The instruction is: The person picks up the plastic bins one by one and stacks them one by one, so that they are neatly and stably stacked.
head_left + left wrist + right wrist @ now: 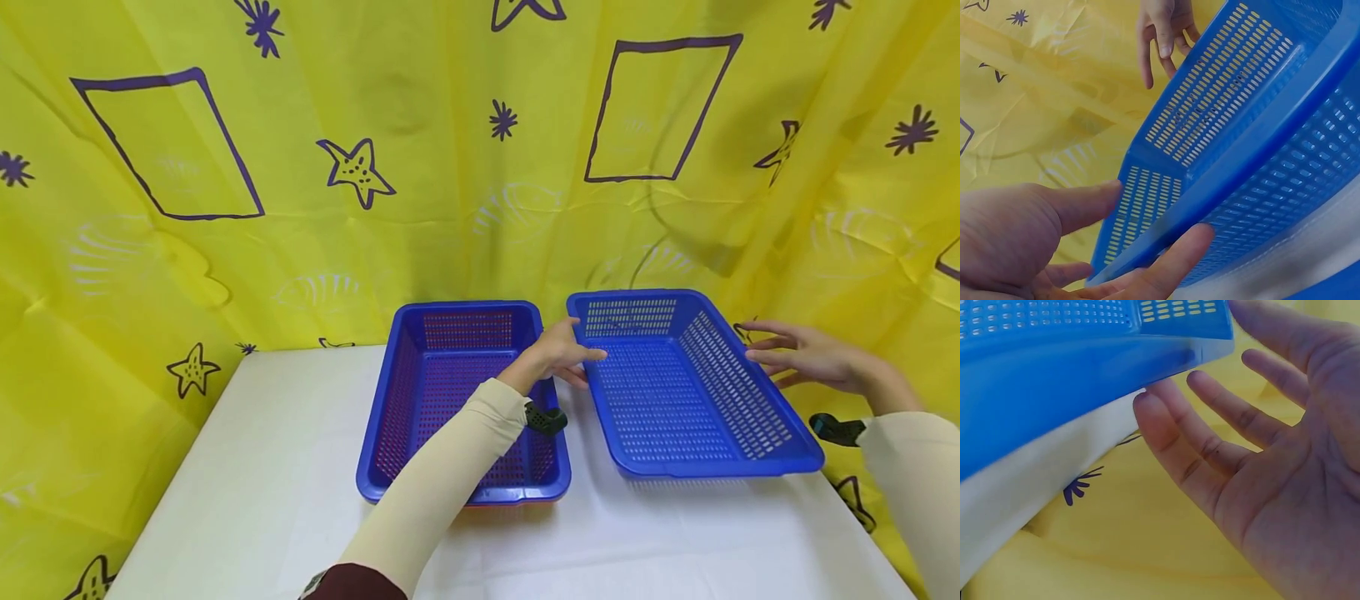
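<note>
A blue plastic basket (pixel 663 400) with slotted walls stands on the right part of the white table. At its left rim is my left hand (pixel 558 354), thumb reaching over the inner side and the other fingers outside. In the left wrist view the thumb and fingertips of that left hand (pixel 1116 244) lie right at the rim, spread rather than curled. Beside the right rim my right hand (pixel 806 358) is spread, palm toward the basket. The right wrist view shows that right hand (pixel 1254 437) with fingertips close to the basket's edge (pixel 1166 356), holding nothing.
Left of it stands another blue basket (pixel 378 392), nested over a red one whose colour shows through the slots. My left forearm (pixel 442 467) crosses over this stack. A yellow patterned curtain (pixel 435 242) hangs behind the white table (pixel 270 467).
</note>
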Tool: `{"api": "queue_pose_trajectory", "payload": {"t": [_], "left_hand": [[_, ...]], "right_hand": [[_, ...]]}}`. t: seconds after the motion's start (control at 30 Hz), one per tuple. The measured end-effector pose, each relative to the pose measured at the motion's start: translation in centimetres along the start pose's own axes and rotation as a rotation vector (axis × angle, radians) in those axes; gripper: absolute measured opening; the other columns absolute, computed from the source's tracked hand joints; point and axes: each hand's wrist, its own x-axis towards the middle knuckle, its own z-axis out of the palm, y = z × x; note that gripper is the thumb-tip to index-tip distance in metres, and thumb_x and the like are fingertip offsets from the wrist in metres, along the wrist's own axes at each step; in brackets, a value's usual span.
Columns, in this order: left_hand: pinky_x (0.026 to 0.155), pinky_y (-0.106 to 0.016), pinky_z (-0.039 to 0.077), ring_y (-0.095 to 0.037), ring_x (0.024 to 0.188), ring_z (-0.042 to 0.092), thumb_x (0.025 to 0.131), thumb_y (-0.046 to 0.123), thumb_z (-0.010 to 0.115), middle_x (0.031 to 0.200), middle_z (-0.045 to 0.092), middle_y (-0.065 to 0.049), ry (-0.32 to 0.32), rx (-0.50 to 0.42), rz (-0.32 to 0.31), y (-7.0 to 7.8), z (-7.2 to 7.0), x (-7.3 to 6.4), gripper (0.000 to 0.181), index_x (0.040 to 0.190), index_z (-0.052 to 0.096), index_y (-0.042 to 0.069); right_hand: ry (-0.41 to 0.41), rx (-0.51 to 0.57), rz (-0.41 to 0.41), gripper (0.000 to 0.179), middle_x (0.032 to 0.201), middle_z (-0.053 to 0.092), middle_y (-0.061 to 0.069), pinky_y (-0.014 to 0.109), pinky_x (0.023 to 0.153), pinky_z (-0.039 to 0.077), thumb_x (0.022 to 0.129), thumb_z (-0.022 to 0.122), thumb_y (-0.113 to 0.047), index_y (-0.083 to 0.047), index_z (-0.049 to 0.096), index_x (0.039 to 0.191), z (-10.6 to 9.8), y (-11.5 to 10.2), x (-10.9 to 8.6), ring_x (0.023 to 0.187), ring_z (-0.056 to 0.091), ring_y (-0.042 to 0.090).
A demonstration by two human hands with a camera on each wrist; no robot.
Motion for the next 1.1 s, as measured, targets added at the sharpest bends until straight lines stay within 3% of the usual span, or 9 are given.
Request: {"api": "queue_pose_trajectory", "payload": {"t": [0.3,0.4,0.6,1.1], "left_hand": [[0.077,-0.051,0.062,-0.045,0.091,0.072,0.085,-0.012,0.076,0.122,0.057,-0.029,0.054,0.028,-0.006,0.3,0.7,-0.3,0.09,0.16,0.031,0.006],[0.077,-0.05,0.062,-0.045,0.091,0.072,0.083,-0.013,0.077,0.124,0.058,-0.03,0.077,0.086,0.0,0.5,1.1,-0.3,0.089,0.159,0.034,0.006],[0.074,-0.044,0.063,-0.043,0.085,0.074,0.082,-0.012,0.08,0.149,0.047,-0.027,0.11,0.183,-0.034,0.5,1.7,0.3,0.09,0.159,0.037,0.009],[0.075,-0.044,0.063,-0.04,0.077,0.075,0.079,-0.01,0.083,0.151,0.047,-0.024,0.161,0.211,-0.068,0.2,1.7,0.6,0.091,0.157,0.043,0.014]], "right_hand": [[0.02,0.024,-0.016,0.065,0.149,0.03,0.045,0.042,0.086,0.062,0.11,0.051,-0.021,0.002,0.017,0.16,0.3,0.3,0.1,0.115,0.061,0.043],[0.028,0.021,-0.018,0.065,0.149,0.03,0.044,0.038,0.085,0.062,0.11,0.05,-0.021,0.003,0.018,0.16,0.2,0.5,0.2,0.113,0.062,0.035],[0.035,0.032,-0.018,0.062,0.148,0.032,0.041,0.034,0.083,0.061,0.11,0.051,-0.02,0.0,0.021,0.16,0.4,1.0,0.4,0.104,0.065,0.015],[0.047,0.016,-0.002,0.064,0.144,0.034,0.038,0.034,0.082,0.061,0.108,0.053,-0.018,-0.001,0.022,0.161,0.8,1.2,1.0,0.102,0.065,0.026]]}}
